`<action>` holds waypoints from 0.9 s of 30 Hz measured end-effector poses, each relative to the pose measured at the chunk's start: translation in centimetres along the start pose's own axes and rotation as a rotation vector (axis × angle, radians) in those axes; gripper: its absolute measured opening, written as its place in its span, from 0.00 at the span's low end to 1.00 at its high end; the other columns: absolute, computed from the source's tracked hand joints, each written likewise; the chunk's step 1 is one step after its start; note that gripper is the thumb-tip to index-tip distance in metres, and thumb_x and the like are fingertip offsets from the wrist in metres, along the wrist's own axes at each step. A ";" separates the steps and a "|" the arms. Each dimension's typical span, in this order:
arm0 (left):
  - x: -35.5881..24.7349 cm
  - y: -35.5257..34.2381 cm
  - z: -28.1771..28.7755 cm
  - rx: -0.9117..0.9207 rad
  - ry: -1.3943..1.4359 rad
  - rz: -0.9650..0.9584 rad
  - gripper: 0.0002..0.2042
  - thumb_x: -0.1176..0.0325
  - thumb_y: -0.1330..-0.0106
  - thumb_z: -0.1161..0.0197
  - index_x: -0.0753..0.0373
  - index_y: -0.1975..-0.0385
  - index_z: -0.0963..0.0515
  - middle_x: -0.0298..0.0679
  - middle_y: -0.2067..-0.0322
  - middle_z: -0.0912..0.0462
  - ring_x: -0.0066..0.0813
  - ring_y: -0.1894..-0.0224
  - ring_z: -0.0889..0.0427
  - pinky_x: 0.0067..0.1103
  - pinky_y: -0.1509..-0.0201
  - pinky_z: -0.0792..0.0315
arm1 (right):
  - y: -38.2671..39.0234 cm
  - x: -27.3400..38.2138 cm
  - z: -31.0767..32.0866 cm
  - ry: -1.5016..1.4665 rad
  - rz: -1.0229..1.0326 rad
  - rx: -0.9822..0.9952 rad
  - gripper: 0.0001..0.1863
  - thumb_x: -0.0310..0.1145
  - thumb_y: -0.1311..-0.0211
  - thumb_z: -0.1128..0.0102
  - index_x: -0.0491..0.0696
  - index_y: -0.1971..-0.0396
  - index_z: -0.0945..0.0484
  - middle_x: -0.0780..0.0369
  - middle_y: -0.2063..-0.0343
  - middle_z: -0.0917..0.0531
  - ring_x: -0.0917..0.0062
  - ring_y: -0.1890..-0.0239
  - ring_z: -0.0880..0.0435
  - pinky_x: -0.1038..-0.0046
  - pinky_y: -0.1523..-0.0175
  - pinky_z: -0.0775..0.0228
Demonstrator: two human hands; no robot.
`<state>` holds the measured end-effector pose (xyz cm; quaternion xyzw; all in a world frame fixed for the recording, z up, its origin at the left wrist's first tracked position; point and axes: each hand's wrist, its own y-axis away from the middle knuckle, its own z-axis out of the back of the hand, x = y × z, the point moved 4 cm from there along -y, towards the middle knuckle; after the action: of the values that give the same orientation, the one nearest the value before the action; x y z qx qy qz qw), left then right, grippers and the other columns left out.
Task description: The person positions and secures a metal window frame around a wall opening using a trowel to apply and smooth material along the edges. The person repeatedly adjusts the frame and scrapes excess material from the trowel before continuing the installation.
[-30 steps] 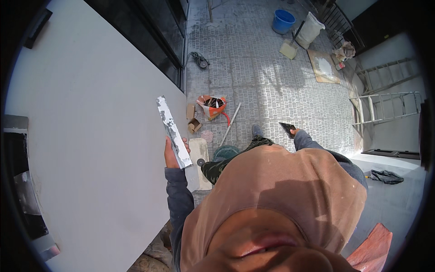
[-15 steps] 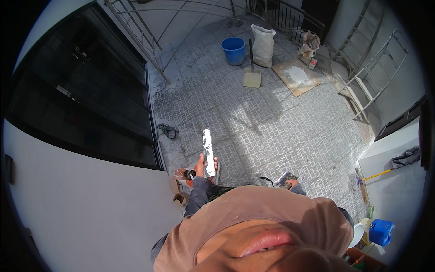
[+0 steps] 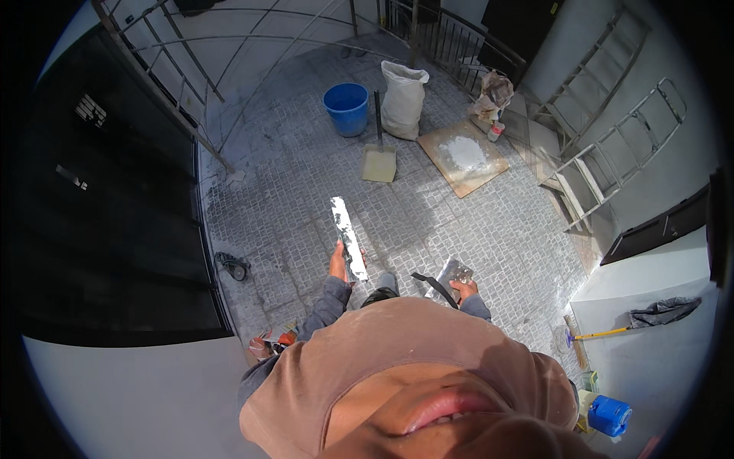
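Observation:
My left hand point(image 3: 337, 261) is closed around the lower end of a long flat blade point(image 3: 348, 239), smeared with white paste and pointing away from me. Its handle is hidden behind the blade and fingers. On the right, my right hand point(image 3: 464, 290) grips a shiny grey flat piece point(image 3: 456, 272) spotted with pale marks. A dark strap-like strip point(image 3: 433, 286) sticks out to its left; I cannot tell its exact kind. The two held things are apart, both above the paved floor point(image 3: 290, 206) in front of my body.
Ahead stand a blue bucket point(image 3: 346, 111), a long-handled dustpan point(image 3: 379, 164) and a white sack point(image 3: 404, 99). A board point(image 3: 436, 153) bears white powder. Stepladders point(image 3: 604, 187) lean along the right wall, near a broom point(image 3: 577, 348). Scaffolding point(image 3: 164, 92) rises at left; a coiled cable point(image 3: 232, 266) lies below.
My view has shifted, and the far objects sit lower and further left. My right hand has come forward with the grey piece, showing more of it and the dark strip. The white-smeared blade now tilts left.

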<state>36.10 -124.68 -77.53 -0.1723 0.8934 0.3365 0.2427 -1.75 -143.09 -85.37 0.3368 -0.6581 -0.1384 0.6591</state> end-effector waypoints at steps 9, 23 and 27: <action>-8.2 -28.3 -27.7 0.130 -0.156 -0.156 0.28 0.43 0.19 0.62 0.63 0.43 0.29 0.48 0.63 0.15 0.37 0.67 0.14 0.33 0.64 0.17 | -10.4 29.6 -4.5 0.622 0.636 -0.244 0.17 0.26 0.38 0.39 0.40 0.50 0.23 0.51 0.60 0.16 0.57 0.57 0.17 0.63 0.48 0.26; -11.5 -66.3 -48.5 -0.022 0.086 -0.229 0.20 0.54 0.23 0.47 0.66 0.45 0.25 0.42 0.53 0.19 0.36 0.55 0.19 0.30 0.49 0.24 | -34.3 62.1 -21.4 1.066 1.367 0.162 0.29 0.15 0.50 0.43 0.49 0.44 0.19 0.56 0.51 0.18 0.58 0.47 0.20 0.59 0.44 0.26; -14.0 -74.1 -49.5 -0.018 0.084 -0.280 0.22 0.53 0.26 0.43 0.69 0.49 0.23 0.42 0.58 0.17 0.34 0.60 0.17 0.31 0.53 0.23 | -42.3 65.9 -25.4 1.063 1.370 0.199 0.30 0.16 0.51 0.43 0.50 0.44 0.19 0.57 0.50 0.17 0.58 0.48 0.19 0.60 0.44 0.25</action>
<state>66.80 -209.49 -75.76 -0.3115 0.8669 0.2996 0.2482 39.98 -208.75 -58.44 -0.0570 -0.3300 0.5219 0.7845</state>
